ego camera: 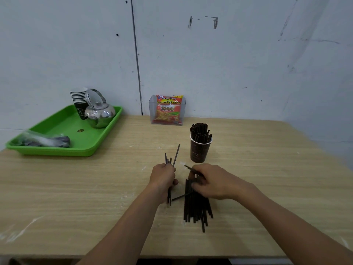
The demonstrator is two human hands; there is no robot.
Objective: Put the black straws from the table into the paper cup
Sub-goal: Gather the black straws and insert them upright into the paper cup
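**State.** The left hand [163, 176] grips a small bundle of black straws [176, 154] in a closed fist. The ends project unevenly above and below the fingers, and one straw stands noticeably higher than the rest. The right hand [212, 183] pinches a single straw [191, 169] between thumb and fingers, and rests over the loose pile [194, 209] lying on the table [95, 188] just beside the left hand. The paper cup [200, 153] stands upright beyond both hands, nearer the right one. It is packed with upright straws [199, 131] that lean outward above its rim.

**Hazards.**

1. **Cup tip-over.** The cup looks light and top-heavy, since its filling projects well above the rim. A bundle pushed in at an angle, or a wrist brushing the leaning ends, is likely to topple it and spill the contents.
2. **Refused insertion.** Little free space shows at the mouth. Uneven bundle ends may catch on straws in place, bend, or lift neighbours out.
3. **Slippage.** The tall straw in the left-hand bundle appears loosely held and may slide out during transfer.
4. **Scatter.** The right hand bears on the pile, so a sideways drag may roll straws toward the near table edge.
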